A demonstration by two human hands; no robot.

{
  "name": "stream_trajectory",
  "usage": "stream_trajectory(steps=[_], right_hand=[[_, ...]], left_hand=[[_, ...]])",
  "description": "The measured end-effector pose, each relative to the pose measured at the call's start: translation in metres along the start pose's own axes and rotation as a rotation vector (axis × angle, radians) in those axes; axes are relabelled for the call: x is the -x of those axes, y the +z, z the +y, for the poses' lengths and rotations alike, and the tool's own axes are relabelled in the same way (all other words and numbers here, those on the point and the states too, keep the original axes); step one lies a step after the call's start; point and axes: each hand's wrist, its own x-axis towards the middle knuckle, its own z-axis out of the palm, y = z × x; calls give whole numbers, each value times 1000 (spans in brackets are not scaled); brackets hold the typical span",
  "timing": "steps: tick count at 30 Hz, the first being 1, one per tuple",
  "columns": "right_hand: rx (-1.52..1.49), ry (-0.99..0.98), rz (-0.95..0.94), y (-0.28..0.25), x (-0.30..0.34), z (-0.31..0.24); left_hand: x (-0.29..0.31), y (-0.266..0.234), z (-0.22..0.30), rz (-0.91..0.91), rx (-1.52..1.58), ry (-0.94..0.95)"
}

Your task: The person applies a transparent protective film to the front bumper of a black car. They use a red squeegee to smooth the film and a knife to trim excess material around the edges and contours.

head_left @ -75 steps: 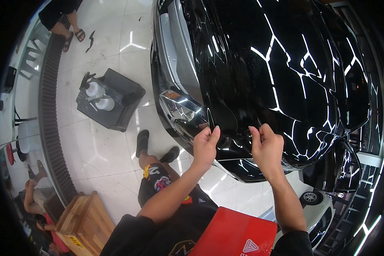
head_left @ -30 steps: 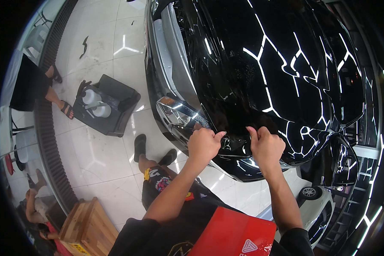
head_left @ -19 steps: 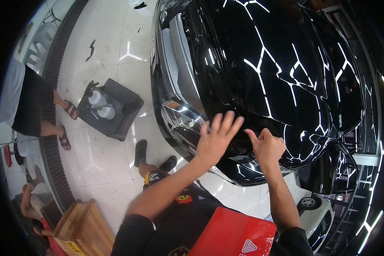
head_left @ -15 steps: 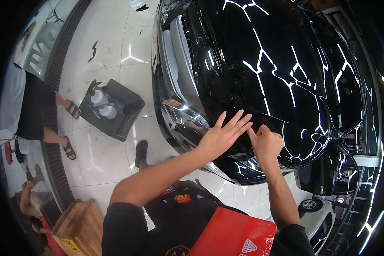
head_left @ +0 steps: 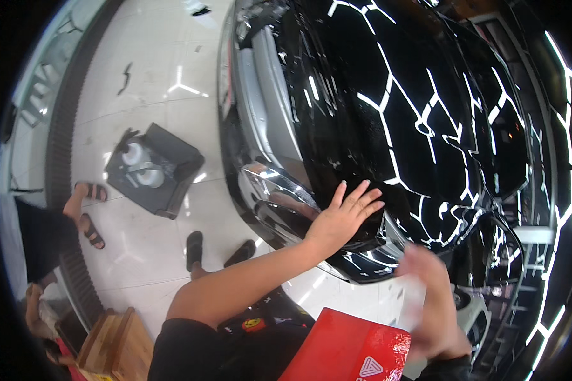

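While my left hand [head_left: 337, 225] lay palm down at the front corner of the black car [head_left: 368, 140], its fingers [head_left: 354, 197] pointed away from me, straight and slightly apart at the tips, gripping nothing. Thumb hidden from view. The headlight [head_left: 264, 181] sat just to the left of that hand, the glossy hood stretching beyond it and to the right, crossed by white reflections of the lights.

My right hand [head_left: 429, 301] was down and to the right, nearer my body, apart from the left one and close beside the red pouch [head_left: 349, 349] at my front. Badly blurred; I could not tell whether its fingers were together or apart, nor whether the pale patch along its inner edge was something held.

On the tiled floor [head_left: 140, 267] to the left of the car: a dark grey caddy [head_left: 181, 159], holding two white bottles [head_left: 150, 175]. Past it, a dark strip [head_left: 126, 77] lay on the tiles. A person in sandals [head_left: 92, 232] stood at the left; lower down, a wooden box [head_left: 117, 346].
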Motion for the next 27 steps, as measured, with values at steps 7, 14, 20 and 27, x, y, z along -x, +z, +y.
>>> stream_trajectory(steps=[7, 14, 20, 27], right_hand=[[433, -208, -424, 33, -124, 67], [1023, -258, -235, 52, -208, 262], [921, -147, -560, 67, -91, 162], [1262, -288, -357, 63, -179, 234]], left_hand=[[-2, -1, -3, -26, -73, 27], [-12, 1, 16, 83, 53, 36], [-6, 36, 28, -223, 30, -25], [-11, -9, 26, 50, -12, 97]])
